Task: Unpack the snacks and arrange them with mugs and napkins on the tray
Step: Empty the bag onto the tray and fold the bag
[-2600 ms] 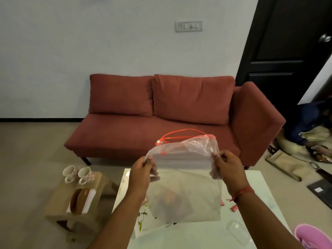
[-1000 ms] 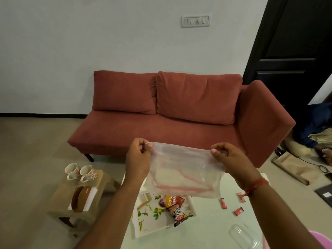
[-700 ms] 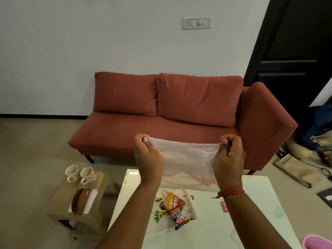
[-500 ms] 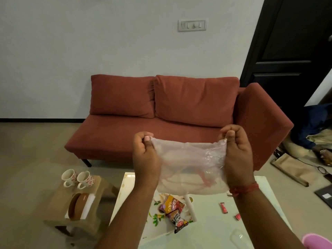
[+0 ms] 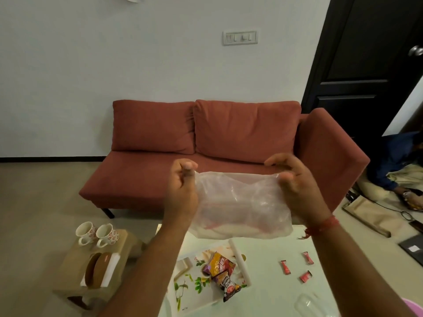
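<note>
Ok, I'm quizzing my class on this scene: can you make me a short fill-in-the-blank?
1. Both hands hold a clear plastic ____ above the table.
2. The two mugs stand on the small ____.
3. Two snack packets lie on the floral ____.
4. Loose on the table lie ____ small red candies.

Missing: bag; stool; tray; three

A white table (image 5: 270,300) bears a floral tray (image 5: 183,291) and three red candies (image 5: 285,267).

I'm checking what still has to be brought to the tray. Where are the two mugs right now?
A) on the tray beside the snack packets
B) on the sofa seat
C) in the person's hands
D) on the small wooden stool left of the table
D: both mugs stand on the small wooden stool, apart from the tray, which holds only snack packets.
</note>
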### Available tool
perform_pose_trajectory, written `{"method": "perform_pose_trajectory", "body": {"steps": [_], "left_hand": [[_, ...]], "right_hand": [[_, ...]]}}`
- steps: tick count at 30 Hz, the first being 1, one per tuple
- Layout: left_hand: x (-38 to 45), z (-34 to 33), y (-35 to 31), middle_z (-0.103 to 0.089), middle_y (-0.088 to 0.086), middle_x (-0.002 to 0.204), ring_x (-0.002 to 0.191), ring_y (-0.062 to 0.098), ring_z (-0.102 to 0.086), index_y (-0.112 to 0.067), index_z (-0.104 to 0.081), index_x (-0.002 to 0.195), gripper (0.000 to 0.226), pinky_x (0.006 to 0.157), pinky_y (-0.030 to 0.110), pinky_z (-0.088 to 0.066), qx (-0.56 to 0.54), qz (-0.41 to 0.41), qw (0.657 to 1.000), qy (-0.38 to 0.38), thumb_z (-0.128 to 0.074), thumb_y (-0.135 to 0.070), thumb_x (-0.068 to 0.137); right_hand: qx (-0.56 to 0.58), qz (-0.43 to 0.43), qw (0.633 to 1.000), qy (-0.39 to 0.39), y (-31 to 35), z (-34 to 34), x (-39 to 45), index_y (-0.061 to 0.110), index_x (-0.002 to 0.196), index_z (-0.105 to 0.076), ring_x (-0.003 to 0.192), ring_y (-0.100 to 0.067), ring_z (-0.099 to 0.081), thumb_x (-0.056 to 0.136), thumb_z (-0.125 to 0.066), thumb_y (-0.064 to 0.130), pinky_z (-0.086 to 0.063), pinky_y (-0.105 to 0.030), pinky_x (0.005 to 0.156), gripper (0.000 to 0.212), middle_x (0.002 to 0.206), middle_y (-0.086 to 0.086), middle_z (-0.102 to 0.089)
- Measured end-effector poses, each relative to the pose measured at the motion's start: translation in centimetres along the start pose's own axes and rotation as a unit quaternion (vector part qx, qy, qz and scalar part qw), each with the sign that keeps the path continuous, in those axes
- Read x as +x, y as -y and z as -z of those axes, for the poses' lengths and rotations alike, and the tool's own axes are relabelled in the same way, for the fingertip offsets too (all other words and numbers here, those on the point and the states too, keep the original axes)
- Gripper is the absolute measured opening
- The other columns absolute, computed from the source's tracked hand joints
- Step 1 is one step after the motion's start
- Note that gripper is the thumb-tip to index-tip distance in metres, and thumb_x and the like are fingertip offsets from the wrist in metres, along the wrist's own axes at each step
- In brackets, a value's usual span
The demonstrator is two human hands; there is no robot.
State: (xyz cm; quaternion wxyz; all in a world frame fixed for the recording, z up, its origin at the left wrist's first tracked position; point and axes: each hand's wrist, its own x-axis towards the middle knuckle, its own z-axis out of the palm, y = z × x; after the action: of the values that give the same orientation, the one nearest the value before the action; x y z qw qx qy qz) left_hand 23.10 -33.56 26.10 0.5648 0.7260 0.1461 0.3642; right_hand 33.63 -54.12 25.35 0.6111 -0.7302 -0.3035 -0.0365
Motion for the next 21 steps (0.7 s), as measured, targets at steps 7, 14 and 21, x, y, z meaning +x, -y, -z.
{"method": "perform_pose_trajectory", "body": {"steps": [7,14,21], "left_hand": [[0.7,2.0,0.8,-0.055,-0.017,0.079,0.064,-0.005,-0.053,-0.025,-0.055,0.094,0.079,0.049,0.010,-0.038,0.151,-0.165,0.964,0.145,-0.032,-0.093,0.062],[0.7,-0.1,-1.0,-0.056,-0.013,0.095,0.083,-0.004,-0.056,-0.019,-0.056,0.117,0.083,0.068,0.013,-0.049,0.156,-0.229,0.941,0.193,-0.038,-0.085,0.071],[-2.7,2.1,2.8,-0.054,-0.002,0.142,0.125,0.018,-0.057,-0.024,-0.039,0.143,0.102,0.103,0.042,-0.048,-0.073,0.297,0.934,0.187,-0.078,-0.069,0.060]], "right_hand": [[-0.413,-0.065,0.844,0.335,2.6,1.3,0.3,0.032,0.112,-0.063,0.089,-0.006,-0.059,0.078,-0.069,0.059,-0.056,-0.034,0.081,0.044,0.109,0.009,-0.065],[-0.236,-0.085,0.922,0.293,3.6,-4.0,-1.5,0.028,0.105,-0.067,0.083,-0.009,-0.066,0.086,-0.072,0.029,-0.056,-0.037,0.081,0.020,0.097,0.005,-0.072],[0.170,-0.273,0.946,0.036,1.8,-5.8,-4.1,0.003,0.098,-0.071,0.075,-0.032,-0.071,0.089,-0.068,0.010,-0.060,-0.050,0.068,0.012,0.083,-0.016,-0.074]]}}
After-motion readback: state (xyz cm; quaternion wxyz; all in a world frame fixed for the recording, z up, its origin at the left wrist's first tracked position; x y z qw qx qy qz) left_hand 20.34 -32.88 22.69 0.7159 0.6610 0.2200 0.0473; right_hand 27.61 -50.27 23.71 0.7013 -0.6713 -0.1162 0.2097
